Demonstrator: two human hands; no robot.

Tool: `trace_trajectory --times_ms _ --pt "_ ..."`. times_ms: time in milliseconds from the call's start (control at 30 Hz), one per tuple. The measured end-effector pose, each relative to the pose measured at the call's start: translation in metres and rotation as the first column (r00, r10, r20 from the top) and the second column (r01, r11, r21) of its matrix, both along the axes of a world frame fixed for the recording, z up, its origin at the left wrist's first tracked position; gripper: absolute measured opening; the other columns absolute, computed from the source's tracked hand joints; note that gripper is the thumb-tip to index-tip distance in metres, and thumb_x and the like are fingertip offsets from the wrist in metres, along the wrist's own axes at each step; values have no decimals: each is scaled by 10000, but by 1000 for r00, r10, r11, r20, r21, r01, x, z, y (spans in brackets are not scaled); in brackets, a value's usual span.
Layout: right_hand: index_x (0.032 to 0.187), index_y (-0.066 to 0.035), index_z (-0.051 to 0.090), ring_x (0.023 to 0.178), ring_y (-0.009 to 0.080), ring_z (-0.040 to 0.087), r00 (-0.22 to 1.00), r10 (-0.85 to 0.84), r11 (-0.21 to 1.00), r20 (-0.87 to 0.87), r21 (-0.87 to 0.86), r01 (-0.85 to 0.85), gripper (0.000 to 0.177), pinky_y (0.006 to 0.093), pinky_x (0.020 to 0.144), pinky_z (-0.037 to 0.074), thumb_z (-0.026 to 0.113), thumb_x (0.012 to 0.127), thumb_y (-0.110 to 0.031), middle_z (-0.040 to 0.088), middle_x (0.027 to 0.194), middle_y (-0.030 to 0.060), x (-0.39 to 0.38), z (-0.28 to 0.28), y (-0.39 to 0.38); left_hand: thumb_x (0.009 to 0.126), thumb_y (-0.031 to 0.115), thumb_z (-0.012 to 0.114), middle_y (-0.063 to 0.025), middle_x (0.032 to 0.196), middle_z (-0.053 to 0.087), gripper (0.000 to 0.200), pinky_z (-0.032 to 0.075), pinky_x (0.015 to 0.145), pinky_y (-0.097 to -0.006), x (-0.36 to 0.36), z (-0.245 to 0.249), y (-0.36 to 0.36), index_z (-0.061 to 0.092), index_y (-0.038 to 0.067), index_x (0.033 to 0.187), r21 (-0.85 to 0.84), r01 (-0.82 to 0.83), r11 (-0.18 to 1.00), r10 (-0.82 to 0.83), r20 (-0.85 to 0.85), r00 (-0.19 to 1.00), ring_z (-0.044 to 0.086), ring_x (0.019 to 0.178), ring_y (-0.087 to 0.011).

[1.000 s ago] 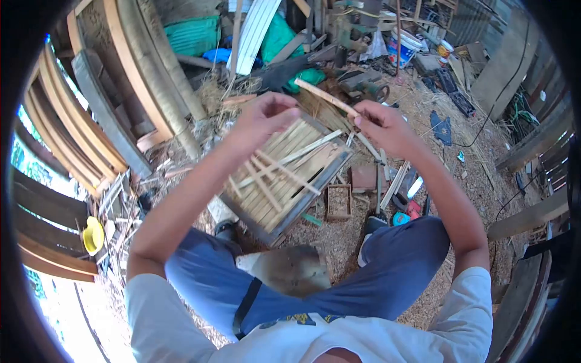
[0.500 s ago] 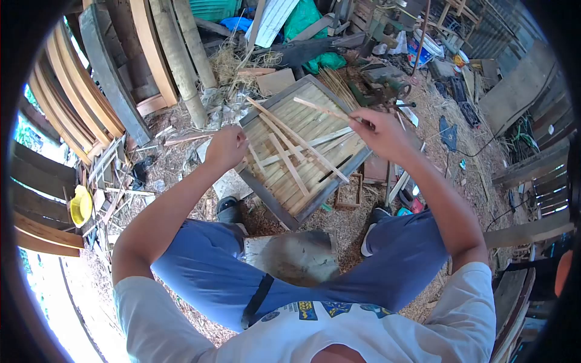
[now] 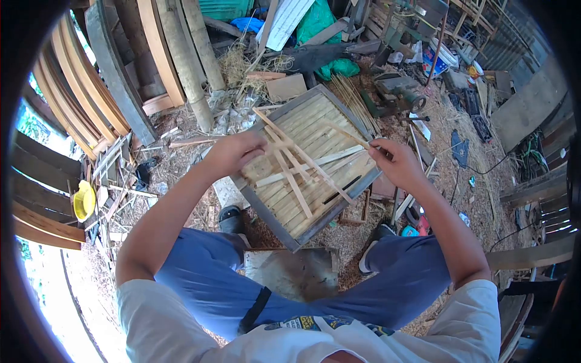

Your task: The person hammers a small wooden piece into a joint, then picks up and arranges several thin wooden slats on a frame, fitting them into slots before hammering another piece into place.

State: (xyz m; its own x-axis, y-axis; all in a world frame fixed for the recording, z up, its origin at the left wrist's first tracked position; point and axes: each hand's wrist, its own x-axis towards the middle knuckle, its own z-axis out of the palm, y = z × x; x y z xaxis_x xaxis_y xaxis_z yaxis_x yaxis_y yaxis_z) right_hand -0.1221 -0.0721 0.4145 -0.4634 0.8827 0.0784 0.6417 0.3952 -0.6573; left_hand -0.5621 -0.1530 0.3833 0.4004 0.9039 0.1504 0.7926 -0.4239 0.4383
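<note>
My right hand [image 3: 396, 162] pinches the near end of a thin wooden stick [image 3: 344, 131], which points up and left above a slatted wooden panel [image 3: 308, 115]. My left hand [image 3: 237, 154] is over the panel's left edge, fingers closed on a pale wooden strip [image 3: 279, 145]; its full length is hard to make out among the other strips. Several loose wooden strips [image 3: 292, 183] lie crossed on the panel between my hands. The panel has a dark frame [image 3: 273, 225] and a narrow dark slot [image 3: 342, 189] near its right side.
A worn board [image 3: 290, 269] lies between my legs. Curved timbers [image 3: 115, 69] and bamboo poles [image 3: 184, 66] lean at the upper left. A yellow bowl [image 3: 83, 201] sits at the far left. Metal machinery [image 3: 393, 97] stands beyond the panel; shavings cover the ground.
My left hand has moved right, and its strip now points to the right instead of hanging down. My right hand has lowered slightly with its stick. The camera view has shifted.
</note>
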Motion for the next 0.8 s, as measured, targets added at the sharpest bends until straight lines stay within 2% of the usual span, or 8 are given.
trace_trajectory --times_ms 67,100,200,233,333,533,633,800 --pt "1256 -28 756 757 216 682 997 -19 1000 -79 0 19 338 378 735 550 748 1036 -285 767 914 156 2 2 6 1067 91 659 -116 1039 739 170 598 808 -385 11 16 -7 720 12 1204 -153 -151 977 199 371 907 768 958 -213" --pt "1260 -23 753 760 202 679 994 -27 1000 -110 12 29 339 371 735 549 747 1038 -279 768 914 147 2 6 7 1154 106 531 -117 1130 751 235 625 897 -357 13 25 -7 672 -44 1268 -204 -160 966 236 432 871 768 1024 -174" --pt "1269 -20 749 763 170 671 987 -56 998 -151 -9 56 335 351 732 546 743 1042 -265 764 908 130 1 15 13 1180 128 469 -126 1191 742 310 630 1023 -386 11 21 -3 590 -42 1409 -338 -76 938 310 722 618 747 1130 -204" --pt "1272 -20 749 763 161 669 987 -65 998 -149 -29 62 332 344 731 545 741 1043 -261 762 904 126 0 16 14 1191 126 423 -136 1216 735 342 613 1089 -412 10 22 -2 548 -48 1457 -359 -46 932 307 718 625 743 1155 -236" --pt "1254 -16 753 748 154 661 978 -56 998 -200 -10 55 317 342 722 540 738 1044 -254 757 888 115 -3 9 15 1192 148 435 -144 1235 731 332 613 1083 -412 12 18 4 560 -34 1440 -372 -55 927 325 720 613 743 1161 -238" --pt "1303 -14 722 736 138 628 989 5 999 -151 -52 -13 328 343 694 518 717 1064 -239 706 822 87 -9 5 11 1149 66 536 -159 1216 726 200 619 1068 -413 18 1 10 571 -19 1326 -429 18 903 363 785 502 752 1151 -265" --pt "1357 -24 696 735 136 615 967 81 991 -242 -83 -104 334 343 694 507 688 1086 -221 655 792 64 -16 11 3 1131 46 569 -166 1206 719 232 628 1042 -412 25 1 8 537 12 1358 -405 71 912 322 810 490 752 1151 -270" --pt "1375 -30 690 767 142 625 978 133 982 -163 -109 -152 308 341 714 508 647 1108 -178 651 826 47 -19 18 -2 1135 95 589 -132 1142 727 240 612 1010 -407 33 5 11 532 35 1360 -322 132 937 214 831 513 746 1100 -244"
